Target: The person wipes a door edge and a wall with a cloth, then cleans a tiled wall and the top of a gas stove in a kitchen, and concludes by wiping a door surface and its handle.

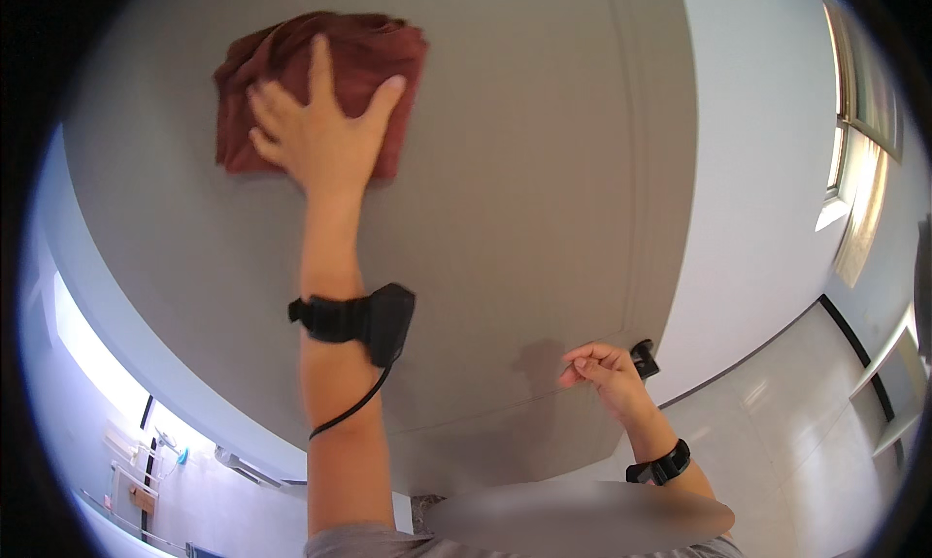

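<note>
A folded maroon cloth [349, 56] lies flat against a wide grey-brown panel [502, 216] that looks like a door. My left hand [324, 125] presses on the cloth with its fingers spread, holding it to the surface. Lower right, my right hand [601, 376] has its fingers loosely curled together with nothing visible in them. It is close to a black handle or lock fitting [644, 359] at the panel's edge, and partly overlaps it; whether they touch is unclear.
Black straps circle my left forearm [357, 321] and right wrist [662, 467]; a cable runs from the left one. A pale wall [757, 179] borders the panel on the right, above a glossy tiled floor [757, 456]. A window [837, 158] is far right.
</note>
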Demonstrator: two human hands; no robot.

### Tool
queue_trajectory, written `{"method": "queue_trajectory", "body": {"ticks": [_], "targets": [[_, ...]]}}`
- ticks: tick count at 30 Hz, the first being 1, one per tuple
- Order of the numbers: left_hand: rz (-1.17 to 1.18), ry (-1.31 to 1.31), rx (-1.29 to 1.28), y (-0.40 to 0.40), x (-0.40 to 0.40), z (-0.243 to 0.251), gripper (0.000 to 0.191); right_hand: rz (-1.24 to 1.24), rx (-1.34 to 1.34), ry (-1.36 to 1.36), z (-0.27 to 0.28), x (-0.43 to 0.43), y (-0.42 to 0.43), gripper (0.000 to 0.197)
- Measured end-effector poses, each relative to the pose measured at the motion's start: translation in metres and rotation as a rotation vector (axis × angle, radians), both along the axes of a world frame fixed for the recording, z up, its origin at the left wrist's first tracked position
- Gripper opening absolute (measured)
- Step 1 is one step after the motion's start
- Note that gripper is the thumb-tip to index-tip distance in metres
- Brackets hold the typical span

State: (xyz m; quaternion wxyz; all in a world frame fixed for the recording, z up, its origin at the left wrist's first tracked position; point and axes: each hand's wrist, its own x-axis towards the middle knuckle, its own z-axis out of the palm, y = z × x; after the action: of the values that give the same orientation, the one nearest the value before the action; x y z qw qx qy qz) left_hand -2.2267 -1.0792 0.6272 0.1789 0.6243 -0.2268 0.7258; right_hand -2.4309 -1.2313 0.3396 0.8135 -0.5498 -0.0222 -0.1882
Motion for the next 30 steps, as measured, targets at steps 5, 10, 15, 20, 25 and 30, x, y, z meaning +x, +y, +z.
{"method": "queue_trajectory", "body": {"ticks": [5, 10, 15, 20, 25, 30], "targets": [[-0.123, 0.009, 0.102, -0.117, -0.054, -0.029, 0.075, -0.057, -0.014, 0.027, -0.010, -0.049, -0.068, 0.015], [-0.164, 0.201, 0.299, -0.170, -0.097, -0.079, 0.077, -0.072, 0.029, 0.044, -0.013, -0.081, -0.113, 0.015], [-0.188, 0.100, 0.277, -0.148, -0.083, -0.056, 0.072, -0.013, 0.048, 0.093, -0.023, -0.095, -0.126, 0.015], [-0.435, 0.297, 0.416, -0.149, -0.132, -0.011, 0.050, -0.027, 0.086, 0.108, -0.036, -0.096, -0.133, 0.016], [-0.242, 0.142, 0.461, -0.208, -0.105, -0.110, 0.071, -0.044, 0.111, 0.105, -0.045, -0.096, -0.133, 0.015], [-0.237, 0.343, 0.704, -0.179, -0.101, -0.211, 0.071, -0.041, 0.074, 0.122, -0.040, -0.093, -0.133, 0.016]]}}
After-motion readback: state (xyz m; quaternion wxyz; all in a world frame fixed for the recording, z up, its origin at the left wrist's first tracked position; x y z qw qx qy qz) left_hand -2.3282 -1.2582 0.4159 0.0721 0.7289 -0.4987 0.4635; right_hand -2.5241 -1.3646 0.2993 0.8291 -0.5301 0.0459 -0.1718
